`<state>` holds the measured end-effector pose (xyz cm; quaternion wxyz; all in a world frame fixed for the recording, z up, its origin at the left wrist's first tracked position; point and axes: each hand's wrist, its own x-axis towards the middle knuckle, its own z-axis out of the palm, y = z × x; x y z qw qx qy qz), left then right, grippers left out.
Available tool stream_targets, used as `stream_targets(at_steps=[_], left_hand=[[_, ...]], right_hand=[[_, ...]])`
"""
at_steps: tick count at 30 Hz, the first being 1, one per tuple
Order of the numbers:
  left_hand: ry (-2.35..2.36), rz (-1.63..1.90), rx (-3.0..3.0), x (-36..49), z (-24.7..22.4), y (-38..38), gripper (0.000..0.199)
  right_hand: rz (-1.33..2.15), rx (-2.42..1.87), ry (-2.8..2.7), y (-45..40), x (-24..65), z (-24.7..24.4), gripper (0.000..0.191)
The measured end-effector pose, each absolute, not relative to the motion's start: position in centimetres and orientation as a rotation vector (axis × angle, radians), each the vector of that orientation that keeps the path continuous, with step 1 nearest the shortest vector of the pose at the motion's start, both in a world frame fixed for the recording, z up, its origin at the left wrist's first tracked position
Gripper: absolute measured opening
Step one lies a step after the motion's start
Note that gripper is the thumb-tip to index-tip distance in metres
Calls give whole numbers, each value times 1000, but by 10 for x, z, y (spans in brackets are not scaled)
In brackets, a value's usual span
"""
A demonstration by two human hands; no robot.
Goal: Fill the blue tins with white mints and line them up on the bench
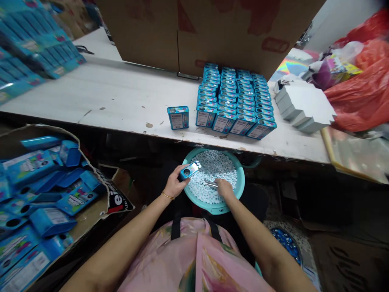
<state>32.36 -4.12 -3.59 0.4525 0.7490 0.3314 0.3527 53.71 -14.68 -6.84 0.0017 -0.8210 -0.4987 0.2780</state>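
A round teal basin full of small white pellets rests just below the table's front edge. Over its left rim my left hand grips a small blue tin, tilted, with a dark round opening and a few white pellets at its far end. Inside the basin my right hand is closed round a metal scoop, whose tip is among the pellets. One blue tin stands alone on the table, left of several packed rows of similar tins.
The white table runs across, with a cardboard box behind. Blue tins fill a carton at left; blue packs are stacked beyond. White cartons and red bags lie right.
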Motion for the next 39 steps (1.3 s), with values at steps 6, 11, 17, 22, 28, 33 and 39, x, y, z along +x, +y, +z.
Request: stream_targets(at_steps=[6,11,17,22,28,33,39], left_hand=[[933,875,1764,316,-29,-43,46],[1030,940,1739,312,-30,-35,47],[938,899,1854,331,-40,-35,45],[855,852,1938,353,-45,-43,51],[798,810,1994,357,-43,-49,53],[803,838,1988,351,-43,-48,54],[750,759,2232,343,-26,-51,64]], right_hand=[[998,-2284,-1379,-127,520,-102,24],[1031,-2104,-1253,-132,548,-83,32],[978,-1958,-1267,-139,579,0,31],[626,-2250,-1916,-132,565,76,31],[319,-2442,-2297,-125,521,121,29],[237,-2454,-2334,-135,520,134,28],[205,-2615,-2095,-151,543,120,37]])
